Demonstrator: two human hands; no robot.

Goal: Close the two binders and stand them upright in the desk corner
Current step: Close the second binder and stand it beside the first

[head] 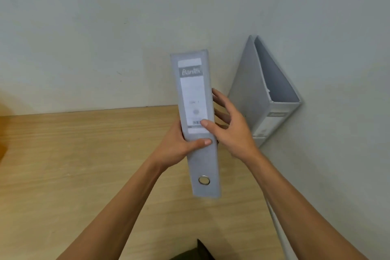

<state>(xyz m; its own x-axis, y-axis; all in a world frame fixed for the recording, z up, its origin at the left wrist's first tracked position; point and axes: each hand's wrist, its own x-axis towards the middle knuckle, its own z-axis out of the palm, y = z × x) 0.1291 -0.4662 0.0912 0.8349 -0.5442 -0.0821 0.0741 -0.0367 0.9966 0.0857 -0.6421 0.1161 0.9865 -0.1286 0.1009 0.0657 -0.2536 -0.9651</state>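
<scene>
A closed grey binder [195, 95] with a white spine label and a metal finger ring near its lower end is held above the wooden desk [84, 164], spine toward me and nearly upright. My left hand [179, 148] grips its left side with the thumb across the spine. My right hand [230, 126] holds its right side, thumb on the label and fingers spread behind. A second grey binder [268, 93] stands in the desk corner against the right wall, its covers gaping slightly at the top.
Pale walls [105, 27] meet at the corner behind the standing binder. An orange-brown blur [3, 124] sits at the far left edge. A dark piece of clothing [196, 253] shows at the bottom.
</scene>
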